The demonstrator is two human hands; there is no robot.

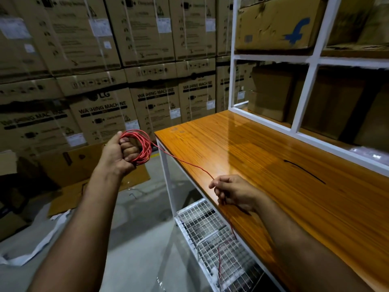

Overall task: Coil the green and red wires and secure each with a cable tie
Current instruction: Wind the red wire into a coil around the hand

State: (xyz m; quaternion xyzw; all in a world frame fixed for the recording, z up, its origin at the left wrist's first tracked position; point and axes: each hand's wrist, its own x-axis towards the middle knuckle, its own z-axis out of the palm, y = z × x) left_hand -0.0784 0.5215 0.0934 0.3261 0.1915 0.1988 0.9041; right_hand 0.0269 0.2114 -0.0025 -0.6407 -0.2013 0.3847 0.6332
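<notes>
Here, stacked brown cardboard washing-machine cartons [101, 110] fill the wall ahead of you, and a glossy orange wood-grain tabletop [273, 165] on a white frame runs along your right. Your left hand [119, 153] is clenched around a round coil of thin red wire [145, 147], held up beyond the table's corner. Your right hand [233, 191] pinches the wire's loose run over the tabletop's near edge; a thin black cable tie [304, 171] lies on the wood beyond it.

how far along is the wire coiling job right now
Done: several loops of red wire sit coiled in the left hand. In hand: the right hand pinches the loose strand, whose tail hangs toward the wire rack. Left: finish coiling, tie it; no green wire shows.
</notes>
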